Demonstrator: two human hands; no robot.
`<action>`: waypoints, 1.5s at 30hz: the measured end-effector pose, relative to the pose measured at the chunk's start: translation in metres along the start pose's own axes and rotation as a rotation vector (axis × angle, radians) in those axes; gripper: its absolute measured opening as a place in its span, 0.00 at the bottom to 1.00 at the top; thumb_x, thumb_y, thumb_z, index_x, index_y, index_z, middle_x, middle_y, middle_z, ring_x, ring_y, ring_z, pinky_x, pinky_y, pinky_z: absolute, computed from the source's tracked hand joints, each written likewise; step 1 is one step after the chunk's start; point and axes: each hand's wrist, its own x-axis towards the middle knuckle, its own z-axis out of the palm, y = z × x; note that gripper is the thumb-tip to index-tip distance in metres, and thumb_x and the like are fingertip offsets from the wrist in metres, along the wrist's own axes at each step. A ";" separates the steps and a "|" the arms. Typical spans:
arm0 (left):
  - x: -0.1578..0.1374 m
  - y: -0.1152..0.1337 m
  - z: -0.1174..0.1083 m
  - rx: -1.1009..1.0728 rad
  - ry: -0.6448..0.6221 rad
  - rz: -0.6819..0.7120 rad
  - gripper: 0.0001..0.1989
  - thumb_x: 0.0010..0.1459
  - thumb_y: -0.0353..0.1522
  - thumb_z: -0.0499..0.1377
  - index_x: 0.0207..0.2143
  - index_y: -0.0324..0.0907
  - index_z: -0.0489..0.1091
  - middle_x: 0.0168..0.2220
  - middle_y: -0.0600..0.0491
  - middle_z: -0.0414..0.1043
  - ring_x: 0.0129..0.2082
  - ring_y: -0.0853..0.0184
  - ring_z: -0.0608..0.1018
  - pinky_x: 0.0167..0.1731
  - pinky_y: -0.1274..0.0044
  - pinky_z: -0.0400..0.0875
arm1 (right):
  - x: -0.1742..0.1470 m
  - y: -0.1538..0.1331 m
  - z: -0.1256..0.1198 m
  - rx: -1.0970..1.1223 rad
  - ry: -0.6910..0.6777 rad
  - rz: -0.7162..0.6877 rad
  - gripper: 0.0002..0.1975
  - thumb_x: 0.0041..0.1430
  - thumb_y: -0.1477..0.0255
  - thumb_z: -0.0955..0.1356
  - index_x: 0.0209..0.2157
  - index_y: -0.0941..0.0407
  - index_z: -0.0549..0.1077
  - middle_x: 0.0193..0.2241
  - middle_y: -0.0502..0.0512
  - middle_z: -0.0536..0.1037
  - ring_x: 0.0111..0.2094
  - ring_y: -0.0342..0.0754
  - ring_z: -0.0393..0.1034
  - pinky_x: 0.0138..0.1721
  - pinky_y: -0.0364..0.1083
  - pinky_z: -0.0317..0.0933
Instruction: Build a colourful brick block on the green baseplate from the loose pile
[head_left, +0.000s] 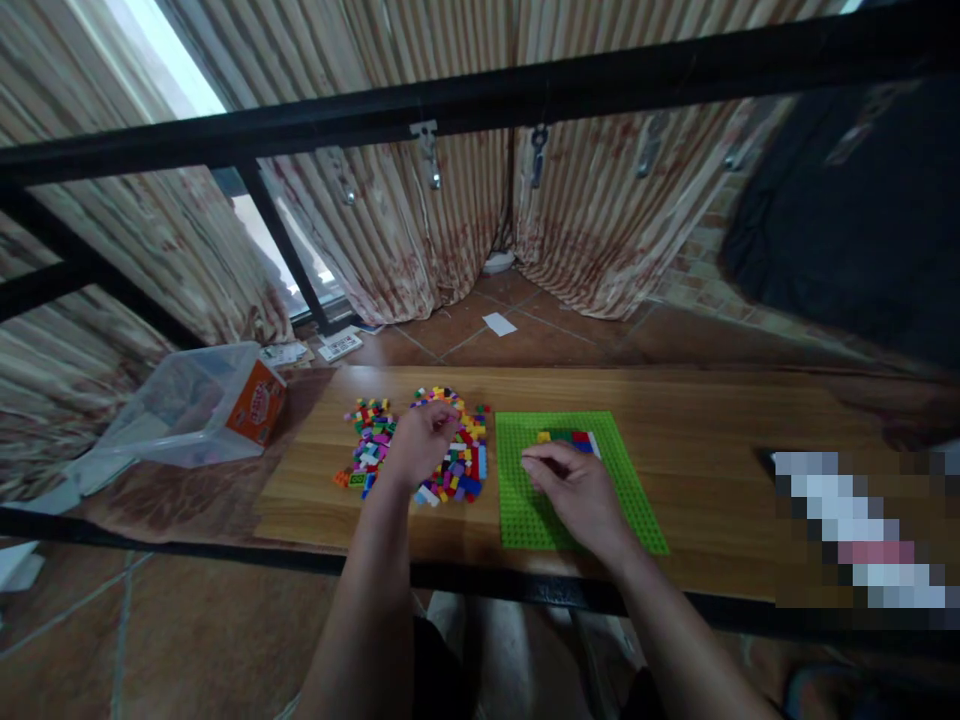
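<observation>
My left hand (424,440) hovers over a pile of small colourful toy bricks (454,490), its fingers curled together; whatever lies between the fingertips is too small to make out. Over a green studded baseplate (517,515) is my right hand (574,485), thumb and fingers pinched, and their contents cannot be made out either. Just beyond that hand, a few joined bricks (580,437) in red, blue, white and yellow sit on the baseplate, partly covered by the fingers.
A wooden board (705,480) carries the bricks and baseplate. At the left stands a clear plastic bin (187,400) with an orange label. A black metal bar (480,95) crosses above, before striped curtains (600,220). A blurred-out flat object (862,530) lies at the right.
</observation>
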 end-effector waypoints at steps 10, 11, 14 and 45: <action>-0.016 -0.014 -0.027 0.254 -0.036 -0.066 0.10 0.51 0.24 0.53 0.26 0.38 0.75 0.24 0.53 0.74 0.28 0.68 0.74 0.30 0.79 0.66 | 0.005 -0.003 0.053 -0.351 -0.023 -0.198 0.09 0.58 0.77 0.65 0.32 0.55 0.77 0.31 0.55 0.76 0.34 0.48 0.72 0.38 0.46 0.64; -0.016 -0.014 -0.027 0.253 -0.042 -0.069 0.10 0.50 0.24 0.53 0.26 0.38 0.75 0.25 0.53 0.75 0.29 0.67 0.74 0.31 0.79 0.66 | 0.006 -0.001 0.056 -0.382 -0.013 -0.193 0.09 0.58 0.77 0.64 0.32 0.55 0.77 0.32 0.55 0.76 0.34 0.48 0.72 0.39 0.47 0.64; -0.017 -0.011 -0.028 0.249 -0.081 -0.064 0.10 0.51 0.24 0.54 0.27 0.39 0.76 0.27 0.52 0.76 0.30 0.67 0.75 0.33 0.78 0.66 | 0.009 0.003 0.062 -0.443 0.008 -0.183 0.10 0.57 0.78 0.64 0.34 0.55 0.77 0.34 0.56 0.76 0.36 0.49 0.72 0.41 0.48 0.64; -0.018 0.004 -0.019 0.251 -0.110 -0.002 0.10 0.53 0.23 0.52 0.22 0.41 0.68 0.22 0.55 0.70 0.25 0.69 0.70 0.28 0.78 0.59 | -0.007 -0.001 0.055 -0.502 -0.260 -0.232 0.07 0.61 0.75 0.65 0.38 0.52 0.76 0.36 0.53 0.76 0.40 0.49 0.72 0.42 0.47 0.64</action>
